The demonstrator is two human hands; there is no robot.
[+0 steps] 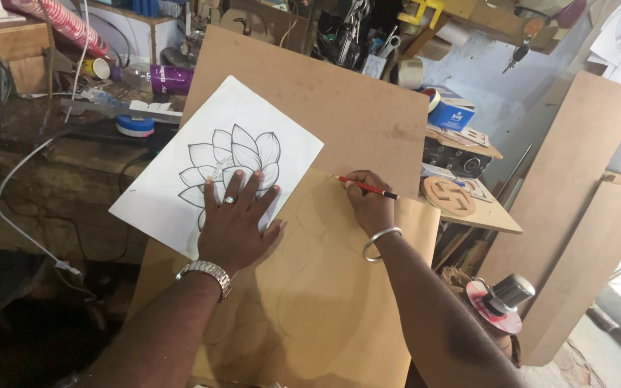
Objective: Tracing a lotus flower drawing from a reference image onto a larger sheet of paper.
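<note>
Gripping the red pencil (366, 188), your right hand (369, 208) set its tip on the brown board (325, 302), just right of the lotus drawing (210, 162) pinned under your flat, spread left hand (235, 223).

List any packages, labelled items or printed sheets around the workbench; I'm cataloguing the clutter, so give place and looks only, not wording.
Blue and white box: right of the board, on a shelf, rectangular.
Purple container: back of the bench, cylindrical, white print.
Printed sheet: white paper with a black-outlined flower, under the left hand, lying on brown board.
Red and white patterned roll: top left, slanted.
The right hand holds a red pencil.
</note>
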